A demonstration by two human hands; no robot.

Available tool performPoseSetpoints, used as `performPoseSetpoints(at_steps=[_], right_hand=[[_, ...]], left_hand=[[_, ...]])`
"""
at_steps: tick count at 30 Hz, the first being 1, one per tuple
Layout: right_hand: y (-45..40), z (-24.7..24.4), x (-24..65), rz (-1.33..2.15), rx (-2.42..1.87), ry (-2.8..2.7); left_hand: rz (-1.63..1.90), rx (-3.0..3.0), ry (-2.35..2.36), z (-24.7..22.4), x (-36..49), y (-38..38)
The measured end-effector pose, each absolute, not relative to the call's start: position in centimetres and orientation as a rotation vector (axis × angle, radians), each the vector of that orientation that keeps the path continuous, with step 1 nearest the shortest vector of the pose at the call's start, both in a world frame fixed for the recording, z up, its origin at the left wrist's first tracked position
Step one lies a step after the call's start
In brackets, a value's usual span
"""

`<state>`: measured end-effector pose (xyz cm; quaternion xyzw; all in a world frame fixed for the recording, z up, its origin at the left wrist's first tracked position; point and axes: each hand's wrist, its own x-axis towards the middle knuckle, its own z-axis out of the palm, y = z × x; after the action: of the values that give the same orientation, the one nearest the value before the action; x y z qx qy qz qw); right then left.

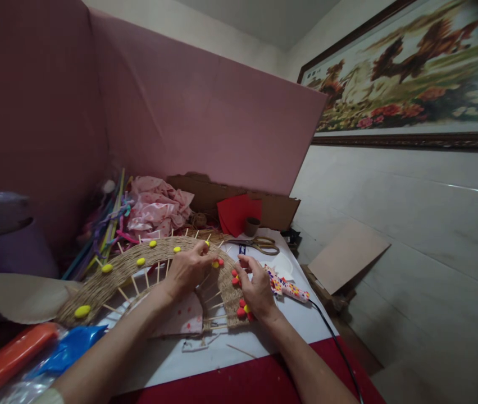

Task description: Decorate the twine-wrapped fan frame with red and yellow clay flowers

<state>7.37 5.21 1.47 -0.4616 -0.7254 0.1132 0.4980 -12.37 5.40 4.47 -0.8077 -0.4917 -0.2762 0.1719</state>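
Note:
A fan-shaped frame wound with tan twine (131, 268) stands on the white sheet, with thin wooden sticks through it. Yellow oval clay pieces (107, 269) dot its left and upper band. Red clay pieces (241, 312) are grouped around yellow ones on the right side. My left hand (189, 270) is closed at the upper right of the band, fingertips at a small red-and-yellow cluster (217, 262); what they grip is hidden. Beside the right band, my right hand (258, 287) has thumb and fingers pinched together. Anything in that pinch is too small to make out.
Scissors (259, 244) lie behind my hands. A flower-patterned glue gun (291, 290) with a black cord rests at right. Orange (15, 356) and blue (70, 348) clay packs lie front left. Pink cloth (158, 205), red paper (237, 214) and cardboard (278, 210) stand behind.

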Motion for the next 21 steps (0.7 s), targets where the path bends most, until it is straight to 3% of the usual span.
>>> performPoseSetpoints(at_steps=[6,12,15,21], right_hand=[[5.2,1.6,7.3,0.28,-1.116,-1.746],[5.3,1.8,7.4,0.271,-1.145,-1.722],[5.5,2.1,7.8,0.223,-1.172,-1.675],[4.2,3.9,7.8,-0.018,-0.962,-1.61]], left_hand=[[-0.675,-2.367,-1.431,4.9,-12.0,5.2],[-0.838,-2.36,-1.502,4.6,-12.1,5.3],[-1.346,-2.26,-1.62,5.2,-11.7,5.5],[-2.878,-2.097,-2.099,8.4,-9.6,3.2]])
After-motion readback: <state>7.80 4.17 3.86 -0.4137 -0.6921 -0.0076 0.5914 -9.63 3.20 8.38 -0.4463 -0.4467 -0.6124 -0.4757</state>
